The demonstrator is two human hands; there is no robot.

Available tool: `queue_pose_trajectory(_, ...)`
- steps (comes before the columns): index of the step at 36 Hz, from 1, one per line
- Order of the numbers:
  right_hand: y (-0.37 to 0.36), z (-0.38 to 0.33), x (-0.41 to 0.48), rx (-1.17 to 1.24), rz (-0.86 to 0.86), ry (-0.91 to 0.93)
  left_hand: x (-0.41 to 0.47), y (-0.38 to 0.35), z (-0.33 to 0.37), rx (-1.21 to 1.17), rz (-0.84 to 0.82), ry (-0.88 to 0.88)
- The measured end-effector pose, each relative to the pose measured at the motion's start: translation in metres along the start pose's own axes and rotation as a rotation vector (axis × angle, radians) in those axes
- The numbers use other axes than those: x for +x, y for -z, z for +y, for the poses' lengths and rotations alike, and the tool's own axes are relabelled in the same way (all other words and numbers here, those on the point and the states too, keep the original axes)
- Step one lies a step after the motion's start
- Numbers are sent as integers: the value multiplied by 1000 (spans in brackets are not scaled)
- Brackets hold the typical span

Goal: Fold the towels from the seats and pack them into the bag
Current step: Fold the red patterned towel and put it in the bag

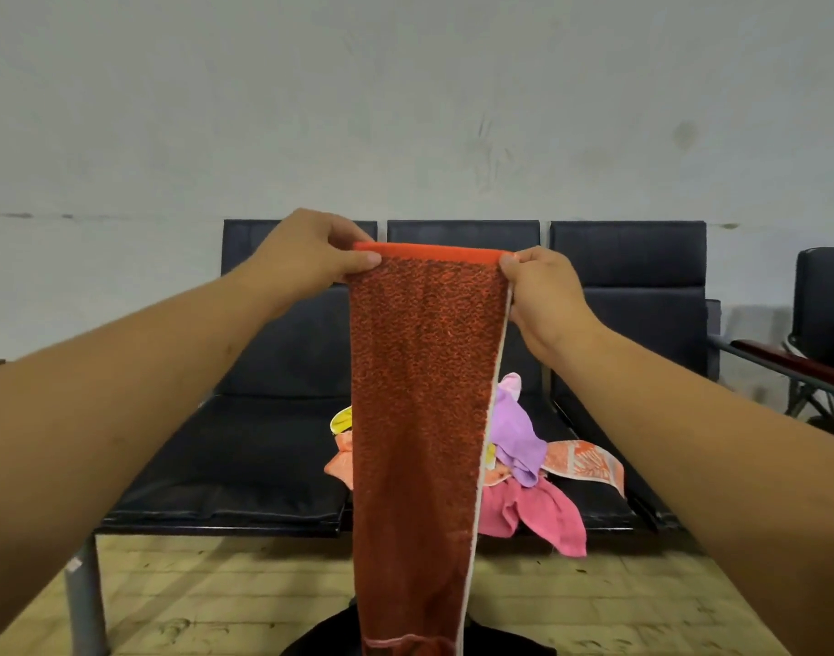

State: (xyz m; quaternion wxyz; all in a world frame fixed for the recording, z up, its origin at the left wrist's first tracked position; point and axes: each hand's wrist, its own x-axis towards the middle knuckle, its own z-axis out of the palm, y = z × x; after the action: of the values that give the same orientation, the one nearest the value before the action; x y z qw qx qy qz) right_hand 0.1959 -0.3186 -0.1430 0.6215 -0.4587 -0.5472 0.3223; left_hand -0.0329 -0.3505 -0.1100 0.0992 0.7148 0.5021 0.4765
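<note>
An orange-red towel [417,419] hangs lengthwise in front of me, folded over at the top. My left hand [306,255] pinches its top left corner and my right hand [543,295] pinches the top right corner, both at chest height. Behind it, a heap of towels lies on the middle seat: a purple one [517,433], a pink one [538,513], a patterned orange-white one [583,459], and peach and yellow pieces [341,442]. A dark rounded shape [325,636] shows at the bottom edge below the towel; I cannot tell whether it is the bag.
A row of three dark padded seats [244,456] on a metal frame stands against a pale wall. Another chair with a reddish armrest [794,359] is at the right. The floor [216,584] is yellowish tile.
</note>
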Motion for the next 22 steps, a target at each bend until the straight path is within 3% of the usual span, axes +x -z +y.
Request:
queue_pose_trajectory(6, -8, -3, -5, 90, 8, 64, -6, -10, -26, -430, 106, 109)
queue_pose_trajectory(9, -13, -3, -5, 135, -5, 96, -21, -20, -31, -666, -102, 217)
queue_pose_trajectory(12, -18, -2, -4, 180, -25, 101, -40, -34, -43, -641, -334, 346)
queue_pose_trajectory(15, -19, 5, -3, 170, -41, 110, -52, -46, -51, -763, -358, 435)
queue_pose_trajectory(19, -16, 25, 5, 131, -67, -17, -58, -61, -46, -1135, -288, 545)
queue_pose_trajectory(22, -14, 43, 7, 287, -159, -278, -58, -72, -43, -1247, -234, 550)
